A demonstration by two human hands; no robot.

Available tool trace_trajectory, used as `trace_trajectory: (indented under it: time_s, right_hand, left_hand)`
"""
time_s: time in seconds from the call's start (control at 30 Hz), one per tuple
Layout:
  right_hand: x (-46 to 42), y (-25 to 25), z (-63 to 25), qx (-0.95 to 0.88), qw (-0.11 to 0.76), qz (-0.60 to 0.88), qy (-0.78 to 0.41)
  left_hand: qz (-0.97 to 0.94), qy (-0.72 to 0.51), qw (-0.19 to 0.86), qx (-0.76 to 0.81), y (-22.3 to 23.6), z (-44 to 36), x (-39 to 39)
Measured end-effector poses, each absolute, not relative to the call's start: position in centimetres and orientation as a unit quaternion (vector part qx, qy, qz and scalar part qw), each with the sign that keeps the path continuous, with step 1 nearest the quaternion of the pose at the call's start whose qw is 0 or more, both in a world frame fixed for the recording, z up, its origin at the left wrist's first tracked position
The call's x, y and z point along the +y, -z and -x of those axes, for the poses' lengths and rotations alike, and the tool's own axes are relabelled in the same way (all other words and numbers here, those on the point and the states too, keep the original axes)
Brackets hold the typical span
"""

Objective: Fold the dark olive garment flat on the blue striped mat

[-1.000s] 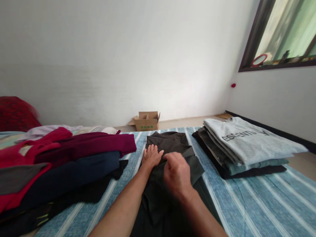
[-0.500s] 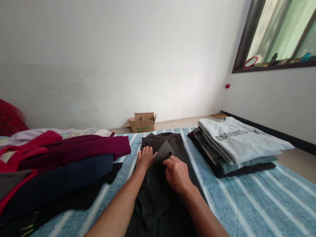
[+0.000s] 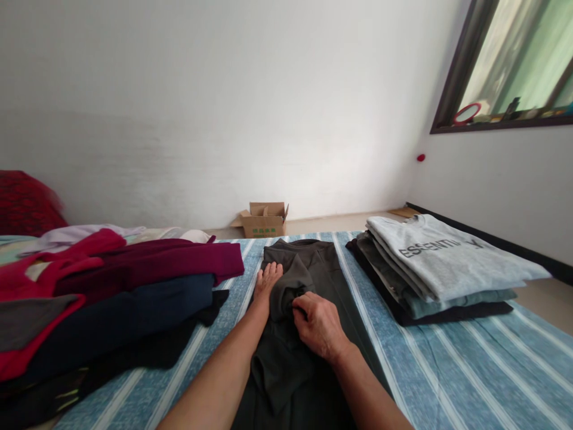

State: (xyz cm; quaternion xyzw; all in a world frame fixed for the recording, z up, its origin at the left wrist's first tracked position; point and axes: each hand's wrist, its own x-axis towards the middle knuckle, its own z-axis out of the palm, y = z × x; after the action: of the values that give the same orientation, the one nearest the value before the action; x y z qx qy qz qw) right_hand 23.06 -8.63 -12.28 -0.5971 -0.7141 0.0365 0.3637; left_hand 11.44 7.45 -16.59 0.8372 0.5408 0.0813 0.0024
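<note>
A dark grey garment [image 3: 333, 286], which looks like a pair of trousers with its waistband at the far end, lies lengthwise on the striped bed sheet [image 3: 430, 364]. Flat on its left side near the waistband rests my left hand [image 3: 268, 279], fingers stretched out. My right hand [image 3: 320, 322] pinches a raised, bunched fold of the same cloth at the middle. The lower part of the garment runs out of view between my forearms.
To the right is a stack of folded clothes with a grey printed T-shirt [image 3: 447, 257] on top. Loose clothes, including a maroon garment [image 3: 179, 266] and a navy one [image 3: 147, 310], pile up at left. An open cardboard box [image 3: 264, 224] stands beyond the bed, by the wall.
The pinched fold has come down lower and nearer to me with my right hand. My left hand stays flat on the cloth. The whole view has shifted slightly.
</note>
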Motion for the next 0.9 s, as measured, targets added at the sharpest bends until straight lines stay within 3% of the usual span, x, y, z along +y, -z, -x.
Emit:
trace_trajectory:
  time_s: [0.33,0.9]
  right_hand:
    - [-8.5,14.2,-23.6,-0.677,0.403,0.609,-0.087]
    - [-8.4,15.4,-24.3,-0.628,0.443,0.620,-0.156]
  left_hand:
    - [-0.856,-0.128,0.110,0.488,16.3,-10.1,3.9]
    - [-0.877,-0.214,0.205,0.379,15.0,-8.8,0.5]
